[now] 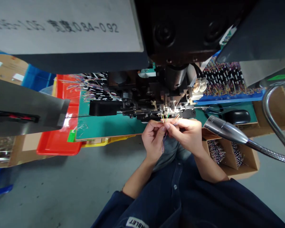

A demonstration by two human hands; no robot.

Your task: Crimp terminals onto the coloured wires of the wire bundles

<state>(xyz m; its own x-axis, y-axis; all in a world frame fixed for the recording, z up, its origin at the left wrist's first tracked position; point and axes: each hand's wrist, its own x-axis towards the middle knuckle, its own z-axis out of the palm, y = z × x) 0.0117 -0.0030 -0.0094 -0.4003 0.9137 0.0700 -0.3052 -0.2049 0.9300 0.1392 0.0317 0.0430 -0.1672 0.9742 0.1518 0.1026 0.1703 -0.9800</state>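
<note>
Thin coloured wires [165, 141]: a small bundle pinched between both hands, ends raised just below the crimping machine [154, 98].
Left hand [153, 141]: fingers curled closed on the bundle.
Right hand [185, 134]: fingers also pressed closed on it.
Nearby: green mat [106, 126] behind the hands; cardboard box [249, 163] of wire bundles [216, 152] to the right.

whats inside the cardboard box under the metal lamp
The cardboard box is divided into compartments, and two show bundles of coloured wires. The metal gooseneck lamp covers its far part, so anything there cannot be seen.
</note>
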